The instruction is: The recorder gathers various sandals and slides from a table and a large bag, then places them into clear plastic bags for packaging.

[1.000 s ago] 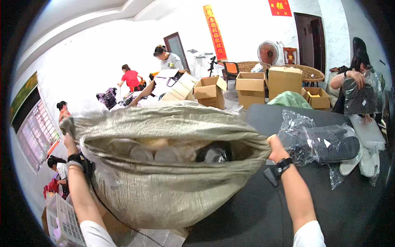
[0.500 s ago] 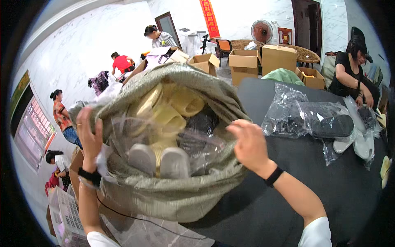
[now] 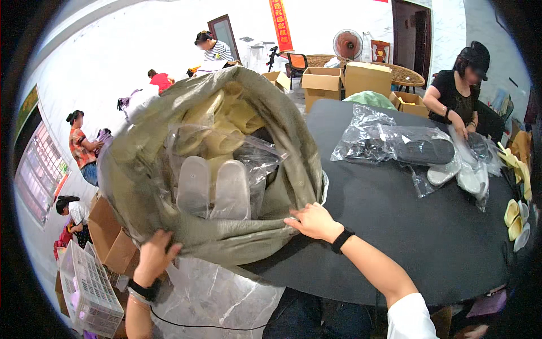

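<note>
The left grip (image 3: pixel 153 257) was closed on the lower edge of the big olive woven sack (image 3: pixel 141 169), fingers curled into the cloth, while the right grip (image 3: pixel 314 221) lay on the sack's near rim with fingers mostly flat, pinching a fold against the dark round table (image 3: pixel 406 237). The sack lay tipped on its side at the table's left edge, mouth open toward the camera. Inside it, a pair of pale grey slippers (image 3: pixel 217 189) sat in clear wrap, with yellow slippers (image 3: pixel 226 116) deeper behind them. Right of the sack, bagged dark slippers (image 3: pixel 420 151) lay on the table. Beyond the sack stood cardboard boxes (image 3: pixel 344 79); below it, a white plastic crate (image 3: pixel 87 291).
</note>
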The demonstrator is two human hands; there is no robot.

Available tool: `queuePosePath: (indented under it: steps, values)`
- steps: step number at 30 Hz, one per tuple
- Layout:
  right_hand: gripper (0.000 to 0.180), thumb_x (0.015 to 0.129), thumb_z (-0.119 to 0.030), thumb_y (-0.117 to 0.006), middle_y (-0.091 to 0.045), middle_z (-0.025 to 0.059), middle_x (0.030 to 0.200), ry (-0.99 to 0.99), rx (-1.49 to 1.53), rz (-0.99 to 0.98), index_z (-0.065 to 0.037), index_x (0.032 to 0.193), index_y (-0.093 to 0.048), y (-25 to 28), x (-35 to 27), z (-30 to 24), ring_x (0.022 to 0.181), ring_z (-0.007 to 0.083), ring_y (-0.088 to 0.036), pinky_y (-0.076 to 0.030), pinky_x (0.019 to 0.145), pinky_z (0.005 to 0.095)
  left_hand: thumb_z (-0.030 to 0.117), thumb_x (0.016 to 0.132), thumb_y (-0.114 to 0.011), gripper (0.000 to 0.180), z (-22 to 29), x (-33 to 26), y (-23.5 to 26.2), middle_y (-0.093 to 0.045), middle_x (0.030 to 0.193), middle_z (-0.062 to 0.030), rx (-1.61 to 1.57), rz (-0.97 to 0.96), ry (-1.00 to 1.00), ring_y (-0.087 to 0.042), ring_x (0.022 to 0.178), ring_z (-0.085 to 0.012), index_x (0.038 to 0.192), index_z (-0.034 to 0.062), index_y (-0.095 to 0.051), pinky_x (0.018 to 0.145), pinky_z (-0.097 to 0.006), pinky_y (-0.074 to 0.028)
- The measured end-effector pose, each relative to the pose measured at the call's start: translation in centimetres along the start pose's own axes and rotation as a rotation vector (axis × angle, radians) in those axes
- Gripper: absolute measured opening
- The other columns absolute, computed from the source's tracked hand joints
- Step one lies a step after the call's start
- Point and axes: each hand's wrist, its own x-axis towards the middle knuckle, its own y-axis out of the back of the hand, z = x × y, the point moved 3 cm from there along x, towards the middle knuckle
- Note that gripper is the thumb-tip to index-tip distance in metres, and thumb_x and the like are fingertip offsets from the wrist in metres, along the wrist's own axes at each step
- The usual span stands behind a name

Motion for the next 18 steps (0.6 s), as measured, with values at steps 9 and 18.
queuePosePath:
  steps: [9,18]
  values:
    - [0.037,0.084,-0.038,-0.051,-0.062,0.0093,0.092,0.192,-0.132,0.459,-0.006,0.099,-0.063,-2.9,-2.8,0.3,0.091,0.0238,-0.055,-0.035,0.088,0.0366,0.024,0.075,-0.065,0.036,0.8,-2.6,-0.7,-0.056,0.099,-0.0187,-0.032,-0.217,-0.012,-0.056,0.09,-0.035,0.1,-0.0006,-0.058,0.075,-0.041,-0.046]
    - [0.036,0.081,-0.027,-0.056,-0.051,0.0109,0.12,0.004,-0.193,0.609,-0.003,0.108,-0.057,-1.5,-5.9,-2.1,0.11,0.0223,-0.047,-0.029,0.096,0.04,0.008,0.071,-0.065,0.04,14.1,0.2,-2.6,-0.052,0.118,-0.0147,-0.228,0.265,-0.319,-0.05,0.109,-0.0325,0.109,0.0029,-0.055,0.09,-0.042,-0.041]
